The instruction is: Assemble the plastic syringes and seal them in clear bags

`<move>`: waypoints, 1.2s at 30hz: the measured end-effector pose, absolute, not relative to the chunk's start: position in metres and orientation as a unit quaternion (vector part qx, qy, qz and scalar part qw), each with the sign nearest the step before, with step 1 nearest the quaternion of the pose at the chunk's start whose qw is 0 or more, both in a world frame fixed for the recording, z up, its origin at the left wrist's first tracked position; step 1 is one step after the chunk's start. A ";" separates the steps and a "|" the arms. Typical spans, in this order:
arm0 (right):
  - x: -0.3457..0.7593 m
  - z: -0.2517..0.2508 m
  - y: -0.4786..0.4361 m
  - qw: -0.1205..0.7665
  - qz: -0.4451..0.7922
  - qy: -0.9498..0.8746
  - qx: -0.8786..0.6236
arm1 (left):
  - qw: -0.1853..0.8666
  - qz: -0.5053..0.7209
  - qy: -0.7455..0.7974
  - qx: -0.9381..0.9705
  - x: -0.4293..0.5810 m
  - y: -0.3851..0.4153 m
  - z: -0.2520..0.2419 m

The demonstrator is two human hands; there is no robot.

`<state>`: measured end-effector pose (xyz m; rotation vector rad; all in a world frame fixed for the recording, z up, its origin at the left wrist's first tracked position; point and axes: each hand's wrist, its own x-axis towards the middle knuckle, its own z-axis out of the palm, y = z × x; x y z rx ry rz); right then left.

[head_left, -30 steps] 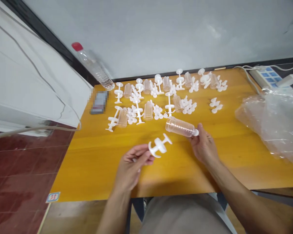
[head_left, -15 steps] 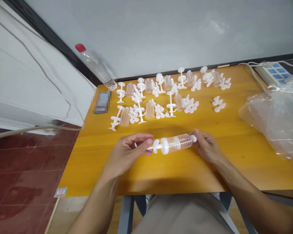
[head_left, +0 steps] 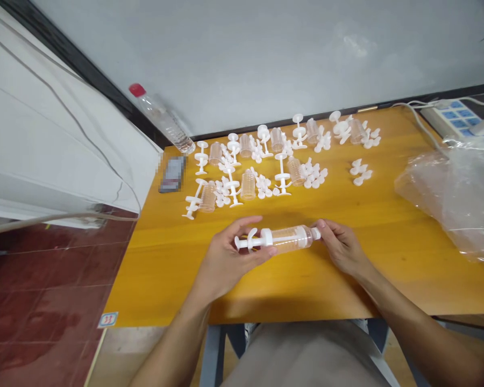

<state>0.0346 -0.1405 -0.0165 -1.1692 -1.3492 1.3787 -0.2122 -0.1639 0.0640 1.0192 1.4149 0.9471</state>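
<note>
Over the near part of the table I hold a large plastic syringe roughly level, with a clear ribbed barrel and a white plunger. My left hand is around its plunger end at the left, thumb against the barrel beside the white collar, index finger arched above. The plunger's end disc shows inside that hand. At the other end, my right hand pinches the small white tip piece between thumb and fingers. Inside the barrel, the white piston sits close to the tip end.
Farther back lie two rows of white plungers, clear barrels and piles of small white nozzles. A phone and a red-capped bottle are at the left. A clear plastic bag and a power strip occupy the right.
The plunger has slid into the barrel, its piston moving right toward the tip. My left hand has moved right, from the plunger's rod to the collar. My right hand still pinches the tip.
</note>
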 end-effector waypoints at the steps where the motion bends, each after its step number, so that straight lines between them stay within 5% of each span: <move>1: 0.034 -0.015 -0.141 0.431 0.550 -0.537 -0.472 | 0.541 0.393 0.599 0.440 -0.211 -0.165 0.064; 13: 0.032 -0.017 -0.146 0.392 0.553 -0.521 -0.519 | 0.389 0.393 0.541 0.634 -0.208 -0.166 0.052; 18: 0.031 -0.019 -0.147 0.416 0.536 -0.516 -0.523 | 0.455 0.336 0.589 0.578 -0.208 -0.164 0.048; 25: 0.029 -0.029 -0.142 0.431 0.661 -0.414 -0.454 | 0.512 0.390 0.536 0.546 -0.209 -0.169 0.061; 36: 0.029 -0.015 -0.145 0.429 0.513 -0.517 -0.534 | 0.497 0.375 0.598 0.505 -0.205 -0.168 0.056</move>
